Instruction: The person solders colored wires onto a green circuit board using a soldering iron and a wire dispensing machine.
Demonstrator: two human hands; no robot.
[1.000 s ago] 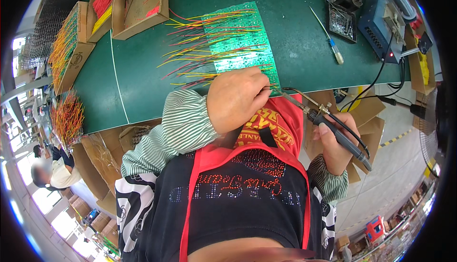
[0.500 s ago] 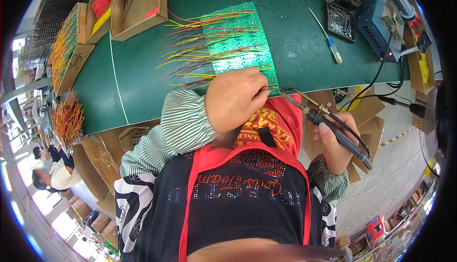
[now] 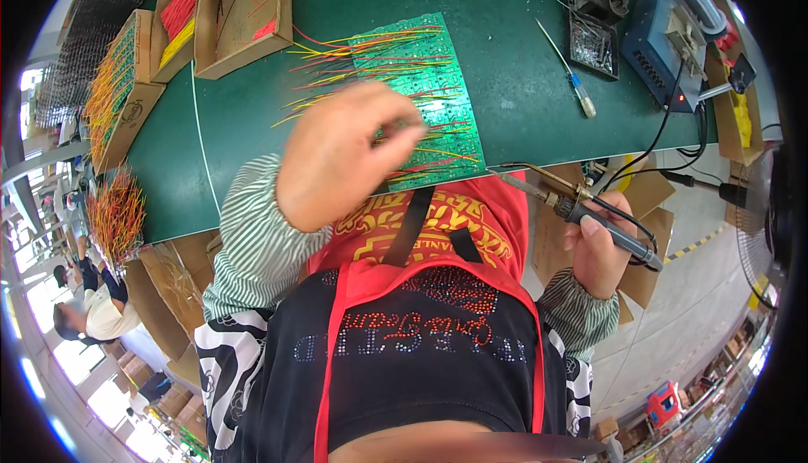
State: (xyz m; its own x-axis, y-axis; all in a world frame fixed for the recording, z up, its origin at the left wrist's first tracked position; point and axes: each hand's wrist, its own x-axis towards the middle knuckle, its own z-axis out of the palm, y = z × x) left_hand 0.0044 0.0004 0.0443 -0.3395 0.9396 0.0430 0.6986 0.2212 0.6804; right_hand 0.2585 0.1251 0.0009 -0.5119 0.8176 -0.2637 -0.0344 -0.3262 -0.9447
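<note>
A green circuit board panel (image 3: 412, 97) lies on the bench with rows of red, yellow and black wires (image 3: 324, 93) running across it and past its left edge. Over the panel's left side and the wires is my left hand (image 3: 337, 151), fingers curled and smeared by motion; whether it holds anything cannot be made out. My right hand (image 3: 599, 248) grips a soldering iron (image 3: 610, 231) with a thin feed tube fixed alongside. The iron's tip is by the panel's near right corner, at the bench edge.
Cardboard boxes of red, yellow and black wires (image 3: 244, 17) stand at the far left. A box of wired boards (image 3: 126, 97) and a wire bundle (image 3: 116, 215) sit left. A brush-like tool (image 3: 581, 93), metal tray (image 3: 593, 46) and blue soldering unit (image 3: 661, 46) are at right.
My left hand has moved left and away from the panel's near right corner, baring the near rows of wires. The soldering iron stays in my right hand, nearly in place.
</note>
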